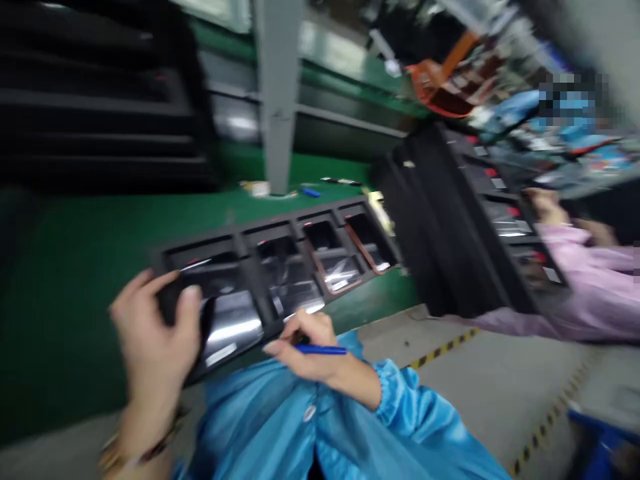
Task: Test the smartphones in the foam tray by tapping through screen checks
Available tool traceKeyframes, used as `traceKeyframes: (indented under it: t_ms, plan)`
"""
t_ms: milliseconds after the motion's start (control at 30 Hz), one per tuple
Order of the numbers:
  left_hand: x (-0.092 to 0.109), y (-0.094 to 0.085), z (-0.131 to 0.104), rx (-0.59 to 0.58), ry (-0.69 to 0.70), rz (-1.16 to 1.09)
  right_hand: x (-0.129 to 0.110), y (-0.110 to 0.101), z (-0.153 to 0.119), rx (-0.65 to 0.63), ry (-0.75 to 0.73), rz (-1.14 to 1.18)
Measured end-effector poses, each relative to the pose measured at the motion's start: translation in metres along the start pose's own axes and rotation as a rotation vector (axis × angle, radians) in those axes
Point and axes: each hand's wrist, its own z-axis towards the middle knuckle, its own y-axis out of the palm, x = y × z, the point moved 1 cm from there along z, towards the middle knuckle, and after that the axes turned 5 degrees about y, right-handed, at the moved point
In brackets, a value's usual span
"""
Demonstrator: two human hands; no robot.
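A black foam tray (273,328) lies tilted at the near edge of the green bench, with several dark, glossy, phone-like panels in its compartments. My left hand (157,327) is closed around the tray's left end, its thumb beside the nearest glossy panel (233,327). In my right hand (313,343) is a blue pen (323,349), held against the palm; the fingertips are at the tray's front edge. Two panels toward the right, one of them a copper-edged panel (343,270), have orange-brown rims. Motion blurs the picture.
To the right rises a stack of black trays (430,220), where a co-worker's hand (547,207) in a pink sleeve rests. A grey post (280,100) stands on the green bench (75,267). More black trays (95,127) fill the upper left. A blue cap-like piece (311,192) lies behind the tray.
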Motion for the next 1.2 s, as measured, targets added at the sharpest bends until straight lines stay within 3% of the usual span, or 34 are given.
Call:
traceKeyframes:
  t_ms: [67,233,333,467,733,1200]
  plan:
    - [-0.001,0.003,-0.006,0.034,-0.002,0.062,-0.004,0.008,-0.009,0.015,-0.056,0.002]
    - [-0.005,0.005,-0.012,0.024,-0.023,0.065,0.000,0.023,-0.011,-0.016,0.018,0.071]
    - [-0.002,0.004,-0.015,0.026,-0.014,0.039,-0.007,0.030,-0.011,0.029,0.091,0.048]
    - [-0.001,0.003,-0.017,0.020,-0.001,0.006,-0.014,0.037,-0.010,0.088,0.077,-0.052]
    - [-0.001,0.003,-0.017,0.023,0.011,0.001,-0.011,0.036,-0.008,0.016,0.169,-0.102]
    - [-0.001,0.003,-0.017,0.015,0.008,0.003,-0.017,0.035,-0.005,-0.021,0.097,-0.166]
